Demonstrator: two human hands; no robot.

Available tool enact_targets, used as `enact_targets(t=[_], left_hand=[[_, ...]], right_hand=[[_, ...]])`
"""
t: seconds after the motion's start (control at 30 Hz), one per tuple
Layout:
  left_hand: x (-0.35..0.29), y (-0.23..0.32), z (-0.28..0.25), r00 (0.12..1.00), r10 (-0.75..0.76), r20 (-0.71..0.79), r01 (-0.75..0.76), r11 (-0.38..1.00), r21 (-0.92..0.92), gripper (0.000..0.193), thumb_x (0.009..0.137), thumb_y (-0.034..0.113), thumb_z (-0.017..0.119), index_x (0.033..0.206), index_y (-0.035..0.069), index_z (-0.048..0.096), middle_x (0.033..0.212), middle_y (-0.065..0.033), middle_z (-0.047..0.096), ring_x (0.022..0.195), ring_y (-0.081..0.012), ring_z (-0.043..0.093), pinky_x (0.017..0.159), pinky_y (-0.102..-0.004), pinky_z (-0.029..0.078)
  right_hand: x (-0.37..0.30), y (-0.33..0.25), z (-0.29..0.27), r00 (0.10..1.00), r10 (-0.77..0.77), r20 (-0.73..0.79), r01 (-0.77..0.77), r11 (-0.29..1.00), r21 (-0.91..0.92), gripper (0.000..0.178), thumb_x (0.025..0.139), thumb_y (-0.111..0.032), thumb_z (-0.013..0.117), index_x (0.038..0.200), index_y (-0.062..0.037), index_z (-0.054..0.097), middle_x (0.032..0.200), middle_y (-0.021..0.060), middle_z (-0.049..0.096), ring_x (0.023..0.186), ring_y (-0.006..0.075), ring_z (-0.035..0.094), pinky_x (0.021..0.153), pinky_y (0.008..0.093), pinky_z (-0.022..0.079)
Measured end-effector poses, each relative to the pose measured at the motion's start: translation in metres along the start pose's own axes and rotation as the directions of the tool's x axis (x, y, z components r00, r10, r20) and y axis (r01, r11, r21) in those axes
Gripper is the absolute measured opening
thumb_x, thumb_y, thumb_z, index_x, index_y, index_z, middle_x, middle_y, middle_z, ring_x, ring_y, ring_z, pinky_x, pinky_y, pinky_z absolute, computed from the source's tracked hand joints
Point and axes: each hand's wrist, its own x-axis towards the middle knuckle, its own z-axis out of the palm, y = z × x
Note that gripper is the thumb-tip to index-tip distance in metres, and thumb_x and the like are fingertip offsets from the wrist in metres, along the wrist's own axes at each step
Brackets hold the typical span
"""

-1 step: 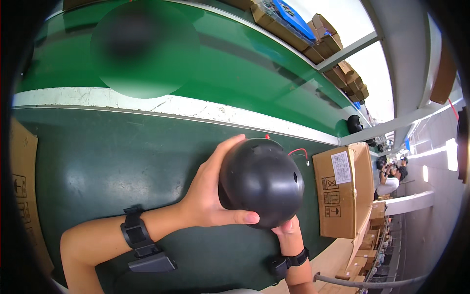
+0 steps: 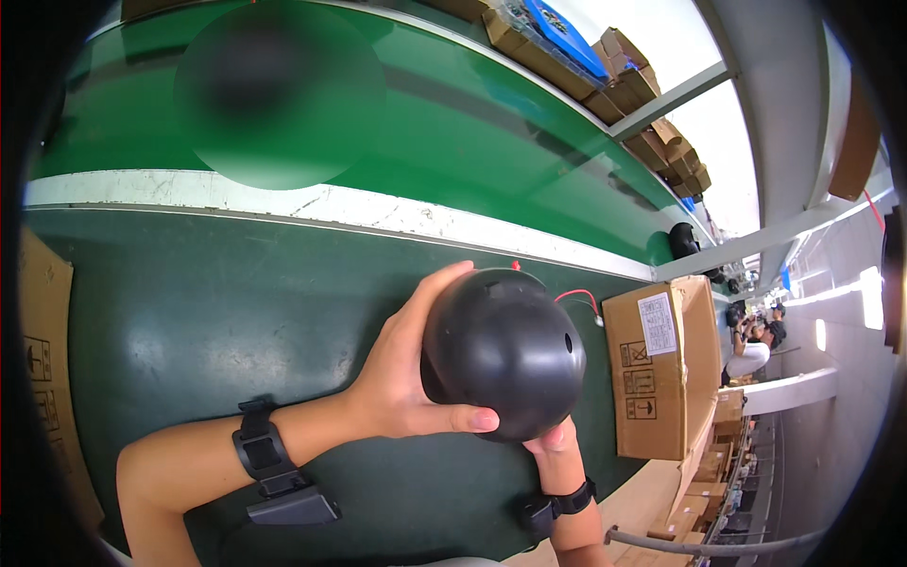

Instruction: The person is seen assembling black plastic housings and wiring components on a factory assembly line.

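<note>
My left grip clamps a smooth black plastic-looking sphere over the dark green table, fingers spread along its far left side and thumb pressed across its near face; my right grip bears against the near underside, most of its fingers hidden, so how far they close I cannot tell. The sphere's satin curve catches soft light, broken on the right by a small oval hole, while a thin red wire curls out from behind its far right side to a small pale connector. Just right stands an open-topped cardboard box, creased and brown, bearing a white paper label and black handling symbols, its contents out of my sight. A second carton flanks the table's left edge. Beyond a scuffed white ledge runs a glossy green surface; on its far side, a shallow cardboard tray carries a bright blue panel and small parts too tiny to name.
</note>
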Motion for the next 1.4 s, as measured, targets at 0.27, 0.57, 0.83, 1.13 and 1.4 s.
enact_targets(t=[0.27, 0.57, 0.83, 1.13, 1.4], left_hand=[[0.002, 0.001, -0.003, 0.993, -0.102, 0.06, 0.109, 0.983, -0.147, 0.108, 0.069, 0.038, 0.085, 0.146, 0.0, 0.02, 0.139, -0.0218, 0.042, 0.129, -0.0333, 0.043, 0.107, -0.0424, 0.034], [-0.003, 0.005, 0.002, 0.995, -0.082, -0.059, 0.089, 0.988, 0.125, 0.073, 0.083, 0.024, 0.072, 0.141, 0.002, 0.033, 0.138, -0.0162, 0.034, 0.13, -0.0303, 0.039, 0.107, -0.0443, 0.036], [0.002, 0.001, 0.008, 0.988, -0.151, 0.036, 0.145, 0.979, 0.143, 0.048, 0.094, 0.014, 0.056, 0.058, 0.001, 0.026, 0.052, -0.0053, 0.021, 0.051, -0.0138, 0.019, 0.046, -0.0349, 0.021], [0.001, 0.013, -0.001, 0.979, -0.198, 0.054, 0.181, 0.958, 0.221, 0.046, 0.093, 0.018, 0.055, 0.058, -0.002, 0.034, 0.051, -0.0116, 0.032, 0.047, -0.0216, 0.026, 0.047, -0.0381, 0.027], [0.002, 0.001, 0.005, 0.978, -0.176, 0.116, 0.147, 0.964, 0.22, 0.043, 0.097, 0.018, 0.047, 0.061, -0.002, 0.035, 0.051, -0.0127, 0.03, 0.048, -0.0207, 0.026, 0.047, -0.0376, 0.027]], right_hand=[[-0.005, -0.014, 0.027, 0.988, -0.064, -0.141, 0.06, 0.998, -0.034, 0.122, 0.039, -0.05, 0.093, 0.136, 0.0026, 0.04, 0.128, 0.0089, 0.054, 0.117, 0.0212, 0.054, 0.099, 0.0368, 0.043], [0.093, -0.079, 0.004, 0.825, -0.561, -0.068, 0.464, 0.742, -0.484, 0.095, 0.059, -0.028, 0.092, 0.132, 0.0081, 0.042, 0.124, 0.0129, 0.056, 0.115, 0.0227, 0.055, 0.101, 0.036, 0.041], [0.249, -0.061, 0.006, 0.568, -0.766, -0.301, 0.028, 0.383, -0.923, 0.116, 0.049, -0.045, 0.092, 0.136, 0.0066, 0.036, 0.124, 0.0245, 0.056, 0.114, 0.0344, 0.058, 0.098, 0.0388, 0.045], [0.266, -0.064, 0.028, 0.612, -0.734, -0.293, 0.101, 0.44, -0.892, 0.104, 0.053, -0.049, 0.089, 0.129, 0.0041, 0.042, 0.118, 0.0221, 0.058, 0.108, 0.0351, 0.059, 0.095, 0.0405, 0.045], [0.249, -0.057, -0.018, 0.567, -0.675, -0.472, 0.105, 0.627, -0.772, 0.121, 0.058, -0.044, 0.09, 0.142, 0.0101, 0.021, 0.148, 0.0264, 0.026, 0.138, 0.0359, 0.03, 0.112, 0.0399, 0.028]])
